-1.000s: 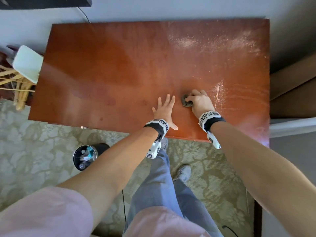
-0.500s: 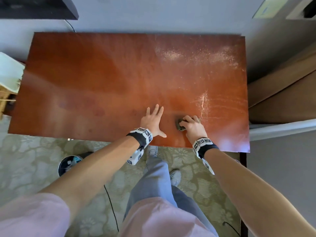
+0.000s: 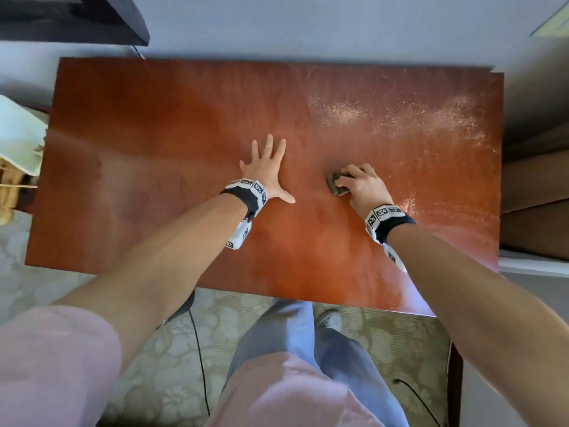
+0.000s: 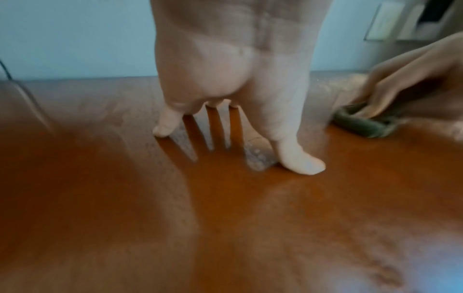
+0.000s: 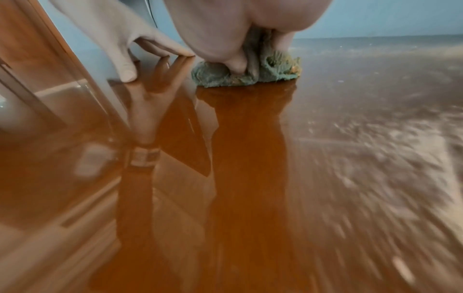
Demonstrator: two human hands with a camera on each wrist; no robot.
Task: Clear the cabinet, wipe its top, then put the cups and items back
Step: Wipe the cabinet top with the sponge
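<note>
left hand [image 3: 265, 174] flat, fingers spread on glossy red-brown cabinet top [image 3: 172, 124] | right hand [image 3: 363, 186] grips crumpled cloth [image 3: 334, 184] mid-right | right wrist: frayed green terry; head: dusty far-right

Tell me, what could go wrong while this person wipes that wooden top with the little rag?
The cloth bunched under the right hand is small, so it may only push the pale dust on the far right of the cabinet top around rather than lift it. The left hand presses flat on wood that looks wiped already and could leave prints there. A cable trails on the floor by the feet, a possible trip.
</note>
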